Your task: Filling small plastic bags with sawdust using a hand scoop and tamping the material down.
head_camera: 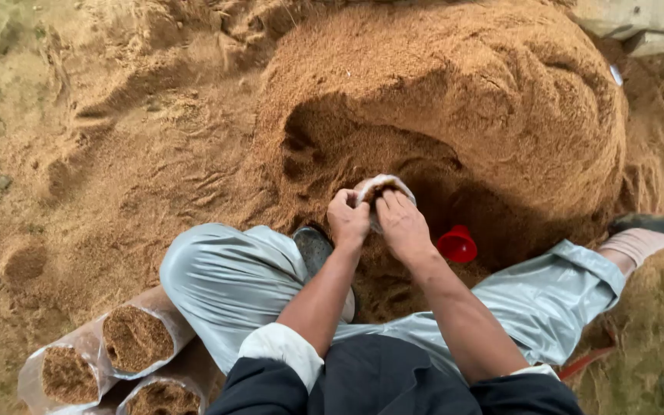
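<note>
- sitting on the ground with legs spread, a person works at the foot of a large mound of brown sawdust [455, 84], where a hollow has been scooped out of its near side.
- the left hand [348, 219] is closed on the near rim of a small clear plastic bag [382, 187], fingers curled over its edge.
- the right hand [403, 224] grips the same bag at the rim just beside the left, fingertips pressed into the opening.
- the bag stands between the two hands in front of the hollow, its mouth up and brown sawdust showing inside.
- a red funnel [457, 244] lies on the sawdust just right of the right hand, apart from it.
- three filled clear bags [136, 338] lie side by side at the lower left, beside the person's left knee, open ends showing packed sawdust.
- a dark shoe [313, 247] rests below the left hand.
</note>
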